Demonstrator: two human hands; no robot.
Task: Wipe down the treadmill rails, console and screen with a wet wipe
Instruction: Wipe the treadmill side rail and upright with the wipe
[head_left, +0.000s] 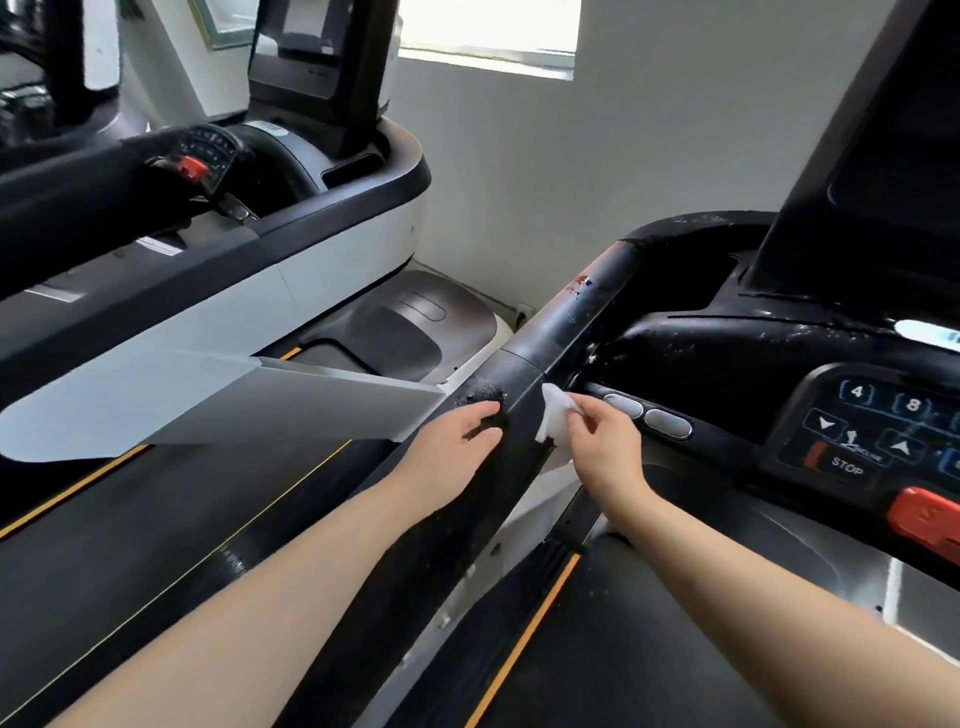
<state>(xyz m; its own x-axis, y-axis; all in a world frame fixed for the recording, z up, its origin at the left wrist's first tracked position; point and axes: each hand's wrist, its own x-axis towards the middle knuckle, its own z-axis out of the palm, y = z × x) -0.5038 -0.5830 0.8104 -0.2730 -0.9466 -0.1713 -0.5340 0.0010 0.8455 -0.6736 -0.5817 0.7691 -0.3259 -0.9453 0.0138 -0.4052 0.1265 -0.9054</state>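
Both arms extended forward; left grip (457, 441) fingers curled downward; right grip (597, 441) fingers pinched.

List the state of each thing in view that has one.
left hand: fingers curled over the rail, holding it
right hand: pinching the wet wipe
wet wipe: crumpled, pressed against the rail
rail: speckled with droplets and marks
console: spotted with white specks
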